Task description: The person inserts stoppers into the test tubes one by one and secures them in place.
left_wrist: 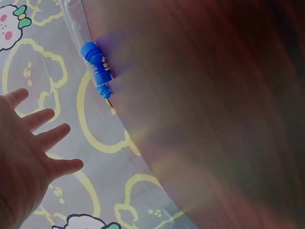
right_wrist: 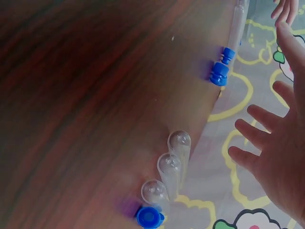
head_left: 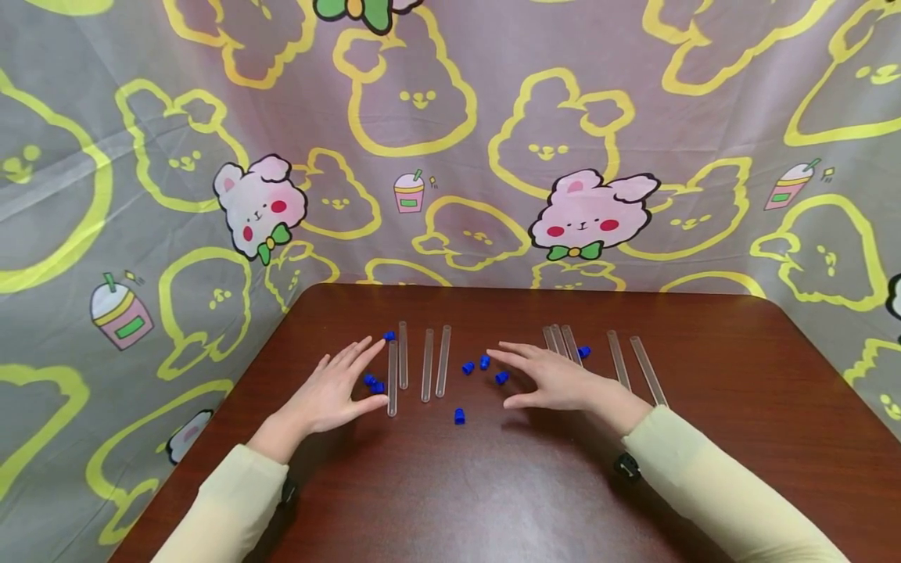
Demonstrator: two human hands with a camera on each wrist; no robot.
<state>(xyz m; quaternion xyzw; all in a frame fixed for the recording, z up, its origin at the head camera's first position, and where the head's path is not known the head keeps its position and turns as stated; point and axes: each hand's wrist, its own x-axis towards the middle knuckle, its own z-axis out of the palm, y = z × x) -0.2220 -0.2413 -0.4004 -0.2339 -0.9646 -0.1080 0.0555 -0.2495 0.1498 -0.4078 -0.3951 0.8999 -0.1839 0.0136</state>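
Note:
My left hand (head_left: 329,393) is spread above the table's left side, its fingers extended and nothing held. Close to it lie clear test tubes (head_left: 426,366) and blue caps (head_left: 378,387). The right hand (head_left: 552,378) hovers with straight fingers and an empty grasp, near a small group of blue caps (head_left: 485,362). Behind its wrist are more test tubes (head_left: 619,360), partly covered by the arm. One blue cap (head_left: 460,416) lies alone between the hands. In the right wrist view, rounded ends of test tubes (right_wrist: 179,141) show beside a blue cap (right_wrist: 149,217).
A dark reddish-brown table (head_left: 450,485) carries everything. Cloth printed with cartoon animals (head_left: 594,215) hangs along its back and left edges. Dark wrist devices (head_left: 626,467) sit under the sleeves.

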